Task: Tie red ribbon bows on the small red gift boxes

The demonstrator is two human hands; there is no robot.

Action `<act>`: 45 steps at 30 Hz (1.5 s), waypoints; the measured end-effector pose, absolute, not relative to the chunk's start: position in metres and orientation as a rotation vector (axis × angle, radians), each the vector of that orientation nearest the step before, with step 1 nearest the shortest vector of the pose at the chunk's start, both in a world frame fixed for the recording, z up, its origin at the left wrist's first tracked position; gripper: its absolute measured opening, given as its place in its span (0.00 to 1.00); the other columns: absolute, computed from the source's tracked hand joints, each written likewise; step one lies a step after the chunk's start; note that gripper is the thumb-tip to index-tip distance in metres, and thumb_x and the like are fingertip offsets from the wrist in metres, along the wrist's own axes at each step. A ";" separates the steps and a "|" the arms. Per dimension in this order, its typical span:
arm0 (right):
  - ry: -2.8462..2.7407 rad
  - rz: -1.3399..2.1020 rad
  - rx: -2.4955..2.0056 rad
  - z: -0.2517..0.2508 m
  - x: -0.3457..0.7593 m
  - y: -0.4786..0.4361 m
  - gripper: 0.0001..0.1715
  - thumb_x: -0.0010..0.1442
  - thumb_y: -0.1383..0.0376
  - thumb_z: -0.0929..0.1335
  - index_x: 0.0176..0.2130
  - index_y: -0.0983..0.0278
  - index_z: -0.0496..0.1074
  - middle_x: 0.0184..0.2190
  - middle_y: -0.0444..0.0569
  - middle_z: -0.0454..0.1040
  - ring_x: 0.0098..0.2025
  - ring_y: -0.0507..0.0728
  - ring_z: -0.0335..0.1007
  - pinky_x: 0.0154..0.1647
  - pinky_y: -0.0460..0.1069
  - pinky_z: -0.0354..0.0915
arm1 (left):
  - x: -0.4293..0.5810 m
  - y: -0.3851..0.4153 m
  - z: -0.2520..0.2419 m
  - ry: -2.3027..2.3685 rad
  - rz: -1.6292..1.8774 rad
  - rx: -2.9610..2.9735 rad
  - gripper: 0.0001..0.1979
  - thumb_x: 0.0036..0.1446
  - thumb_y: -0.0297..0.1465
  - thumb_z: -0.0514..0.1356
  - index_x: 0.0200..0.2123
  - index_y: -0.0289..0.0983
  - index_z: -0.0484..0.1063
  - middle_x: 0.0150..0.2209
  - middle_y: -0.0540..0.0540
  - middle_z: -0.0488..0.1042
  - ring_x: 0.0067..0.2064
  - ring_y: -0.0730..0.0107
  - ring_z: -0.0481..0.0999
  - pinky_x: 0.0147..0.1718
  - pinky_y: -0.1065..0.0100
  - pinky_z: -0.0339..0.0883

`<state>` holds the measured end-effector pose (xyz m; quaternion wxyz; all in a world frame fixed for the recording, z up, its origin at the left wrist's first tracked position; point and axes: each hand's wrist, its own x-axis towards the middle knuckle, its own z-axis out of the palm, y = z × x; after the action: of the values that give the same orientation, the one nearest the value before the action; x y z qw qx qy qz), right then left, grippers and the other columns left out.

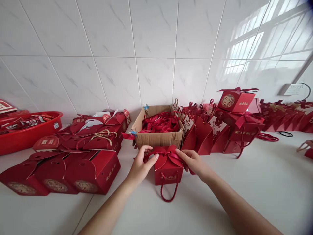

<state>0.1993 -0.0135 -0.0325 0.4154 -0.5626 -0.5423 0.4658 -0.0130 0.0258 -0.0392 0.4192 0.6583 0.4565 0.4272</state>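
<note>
A small red gift box (168, 172) stands upright in front of me, with gold lettering and a twisted red cord handle (169, 199) hanging down its near side. Across its top runs a dark red satin ribbon (166, 152), tied or crossed at the middle. On the left of the box, my left hand (143, 163) is closed with thumb and fingers at the ribbon. My right hand (195, 164) grips the ribbon on the right side, its index finger at the box's top corner. Parts of the ribbon are hidden behind the fingers.
Behind the box is a cardboard carton (158, 139) of red ribbons. Several red boxes (90, 174) with open tops line the left, near a red basin (26, 133). Rows of finished-looking red boxes (204, 135) stand at right, one stacked box (236, 100) on top. A tiled wall closes the back.
</note>
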 end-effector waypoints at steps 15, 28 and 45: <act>-1.187 1.180 -1.355 -0.056 0.200 0.000 0.34 0.52 0.40 0.65 0.20 0.60 0.46 0.17 0.37 0.42 0.21 0.48 0.34 0.24 0.48 0.35 | -0.012 0.017 -0.024 1.003 0.784 1.304 0.16 0.51 0.45 0.62 0.28 0.37 0.68 0.30 0.51 0.71 0.32 0.70 0.66 0.30 0.70 0.55; -1.376 0.675 -1.571 -0.049 0.215 0.004 0.33 0.51 0.42 0.63 0.16 0.60 0.44 0.17 0.40 0.43 0.22 0.49 0.37 0.23 0.49 0.38 | -0.017 0.020 -0.023 1.079 0.889 1.457 0.22 0.45 0.46 0.65 0.22 0.38 0.58 0.24 0.54 0.63 0.28 0.72 0.62 0.28 0.70 0.50; -1.561 1.158 -1.165 -0.029 0.222 -0.013 0.30 0.56 0.44 0.66 0.19 0.63 0.55 0.18 0.38 0.51 0.22 0.48 0.42 0.23 0.47 0.42 | -0.021 0.018 -0.024 0.986 0.934 1.508 0.17 0.47 0.43 0.65 0.27 0.37 0.66 0.25 0.54 0.61 0.30 0.72 0.62 0.30 0.69 0.55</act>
<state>0.2216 -0.0133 -0.0285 0.4239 -0.4657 -0.6239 0.4628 -0.0210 0.0183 -0.0242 0.5279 0.6312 0.4127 0.3907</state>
